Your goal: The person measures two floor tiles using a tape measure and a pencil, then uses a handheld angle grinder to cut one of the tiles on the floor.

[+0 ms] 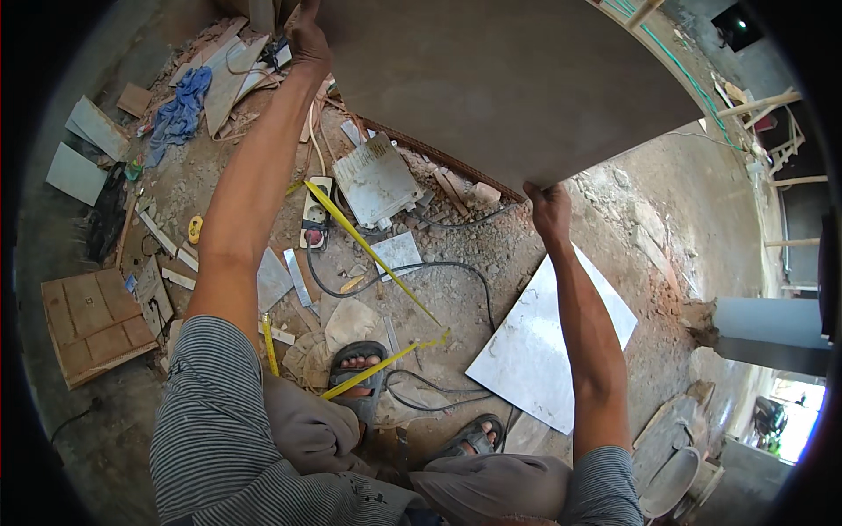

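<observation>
A large flat grey-brown tile (517, 88) is raised in front of me, tilted, with a ribbed reddish-brown lower edge. My left hand (307, 42) is closed on its left side, high in the view, and its fingertips are partly out of sight. At the tile's near corner, my right hand (549, 210) grips the edge with the thumb on the upper face. Below my right forearm, a pale glossy square tile (544, 337) lies on the ground. A yellow measuring tape (355, 232) stretches, bent, across the rubble between my arms.
A white power strip (317, 213) with a plug and black cable (478, 270) lies near my sandalled feet. Beyond it sits a dusty pale box (375, 180). Broken tiles, a blue cloth (180, 114) and a tile stack (96, 324) are at left; a round basin (671, 482) is lower right.
</observation>
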Motion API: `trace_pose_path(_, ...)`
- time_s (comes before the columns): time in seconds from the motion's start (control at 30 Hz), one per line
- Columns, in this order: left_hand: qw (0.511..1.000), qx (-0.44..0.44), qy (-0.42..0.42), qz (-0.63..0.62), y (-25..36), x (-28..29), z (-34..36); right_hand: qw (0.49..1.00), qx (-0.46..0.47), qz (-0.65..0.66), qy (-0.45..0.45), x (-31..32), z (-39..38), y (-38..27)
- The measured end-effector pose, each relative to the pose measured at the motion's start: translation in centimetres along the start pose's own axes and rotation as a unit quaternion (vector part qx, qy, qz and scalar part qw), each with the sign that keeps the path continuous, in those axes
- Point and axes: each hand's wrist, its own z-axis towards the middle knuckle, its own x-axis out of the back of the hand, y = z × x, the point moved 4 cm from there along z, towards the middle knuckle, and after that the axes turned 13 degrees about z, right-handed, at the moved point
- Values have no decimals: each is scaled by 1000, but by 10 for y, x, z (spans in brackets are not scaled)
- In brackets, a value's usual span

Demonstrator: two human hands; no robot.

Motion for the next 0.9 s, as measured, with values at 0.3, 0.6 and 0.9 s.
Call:
trace_pose_path(0.3, 982, 36, 68, 173, -60, 60, 4, 989, 51, -139, 30, -28, 6, -5)
trace_pose_path(0.6, 981, 79, 55, 170, -80, 58, 10, 985, 110, -132, -10, -25, 16, 27)
trace_pose_path(0.9, 978, 80, 28, 192, -85, 42, 14, 972, 92, -194, -93, 16, -69, -33)
